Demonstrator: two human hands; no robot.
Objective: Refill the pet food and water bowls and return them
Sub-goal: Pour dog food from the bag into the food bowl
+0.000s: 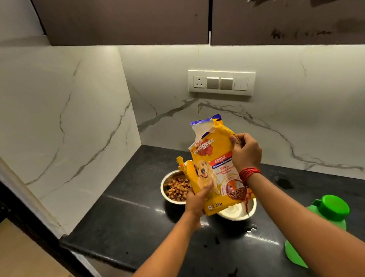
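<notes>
A black counter (142, 227) was fitted into the corner between two marbled walls (65, 108), and the task's things were gathered toward the middle of it, presumably so that any stray kibble would be caught on the stone. The yellow food bag (216, 168) was held upright in the air over the two bowls, with its torn mouth turned upward. It was judged to be kept that way so that no more kibble would fall. A green bottle (326, 218) was set near the counter's front edge, well to the right, with its cap on, and was likely kept at hand for the water. The steel food bowl (175, 190) was placed behind the bag on the side of the back corner and was seen well filled with brown kibble, so the food step was judged done. The second bowl (237, 213) was set just beside it, nearer the front edge, and was mostly hidden by the foot of the bag; whether water lay in it could not be told. The bag's lower left side was gripped by the left hand (198, 201), where the weight was likely borne. Its upper right edge was pinched by the curled right hand (246, 152), by which the top was steadied. A red thread (249, 173) was worn round the right wrist
</notes>
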